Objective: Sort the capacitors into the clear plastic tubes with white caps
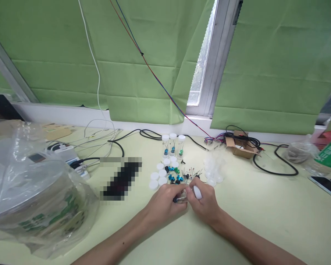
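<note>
My left hand [164, 202] is closed around a small clear vial [182, 198] lying sideways, with something dark at its left end. My right hand [205, 204] pinches a white cap [197, 192] at the vial's right end; whether the cap is seated is hidden by the fingers. Just beyond my hands lie small blue parts [179, 178], green and black ones, and thin metal pins [192, 171]. Loose white caps [154, 176] are grouped to the left of them. Three capped clear vials [173, 147] stand upright behind, with blue or green parts inside.
Clear plastic containers [214, 167] are heaped right of the parts. A cardboard box [242, 147] with cables stands at the back right. A large plastic-wrapped spool [44, 198] and a power strip [78, 165] occupy the left. A phone [327, 186] and green-labelled bottle [328, 156] are far right.
</note>
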Demonstrator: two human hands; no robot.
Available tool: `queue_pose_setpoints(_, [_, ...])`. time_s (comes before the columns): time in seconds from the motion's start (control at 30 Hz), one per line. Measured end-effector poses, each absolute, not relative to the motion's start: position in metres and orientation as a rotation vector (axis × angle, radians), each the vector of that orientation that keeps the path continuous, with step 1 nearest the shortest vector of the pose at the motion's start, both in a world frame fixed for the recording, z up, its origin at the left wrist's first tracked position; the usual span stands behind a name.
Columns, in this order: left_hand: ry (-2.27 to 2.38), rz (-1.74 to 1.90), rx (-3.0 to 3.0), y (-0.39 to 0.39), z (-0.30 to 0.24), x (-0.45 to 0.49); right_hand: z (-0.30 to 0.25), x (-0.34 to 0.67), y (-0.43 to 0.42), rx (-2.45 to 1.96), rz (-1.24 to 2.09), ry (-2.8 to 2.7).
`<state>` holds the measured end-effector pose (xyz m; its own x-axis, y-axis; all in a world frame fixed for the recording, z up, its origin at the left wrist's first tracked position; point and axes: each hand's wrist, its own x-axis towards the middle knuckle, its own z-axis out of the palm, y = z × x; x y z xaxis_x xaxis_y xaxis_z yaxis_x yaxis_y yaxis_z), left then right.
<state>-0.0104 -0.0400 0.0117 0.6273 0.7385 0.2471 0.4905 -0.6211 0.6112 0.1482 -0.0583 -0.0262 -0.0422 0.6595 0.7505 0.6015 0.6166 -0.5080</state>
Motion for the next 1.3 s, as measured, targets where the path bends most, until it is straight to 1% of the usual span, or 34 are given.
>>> queue_pose_setpoints(0.6, [0.996, 0.657, 2.346, -0.04, 0.011, -0.01, -0.024, 0.147, -0.059, -1.088, 0.12, -1.71])
queue_pose_setpoints(1.03, [1.043, 0.661, 2.401, -0.039, 0.001, -0.009, -0.028, 0.147, -0.058, -1.089, 0.114, -1.705])
queue_pose_setpoints(1.2, [0.992, 0.686, 2.346, -0.041, 0.004, -0.009, -0.024, 0.146, -0.061, -1.064, 0.182, -1.658])
queue_pose_setpoints(1.3, [0.921, 0.719, 2.29, -0.04, 0.008, -0.009, -0.022, 0.146, -0.063, -1.019, 0.281, -1.606])
